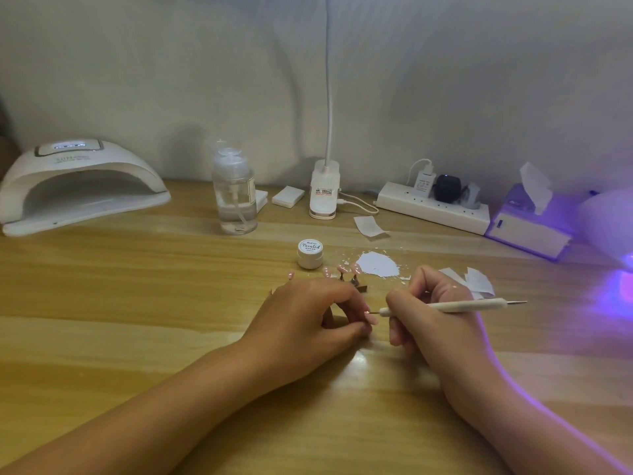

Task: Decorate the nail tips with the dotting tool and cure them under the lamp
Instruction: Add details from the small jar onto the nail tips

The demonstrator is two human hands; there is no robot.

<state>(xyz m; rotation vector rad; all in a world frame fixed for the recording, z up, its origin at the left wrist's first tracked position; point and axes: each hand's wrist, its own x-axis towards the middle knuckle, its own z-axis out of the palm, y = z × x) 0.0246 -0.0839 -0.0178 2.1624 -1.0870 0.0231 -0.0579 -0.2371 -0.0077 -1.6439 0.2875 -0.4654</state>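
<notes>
My left hand pinches a small pink nail tip low over the wooden table. My right hand grips the white dotting tool like a pen, its metal point touching that nail tip. Several more pink nail tips stand on small holders just behind my left hand. A little white gel jar with a labelled lid sits behind them. The white curing lamp stands at the far left, its opening facing me.
A clear pump bottle, a clip-on desk lamp, a power strip and a tissue box line the back. White paper with paint smears lies beside the jar. Purple light glows from a device at the right edge.
</notes>
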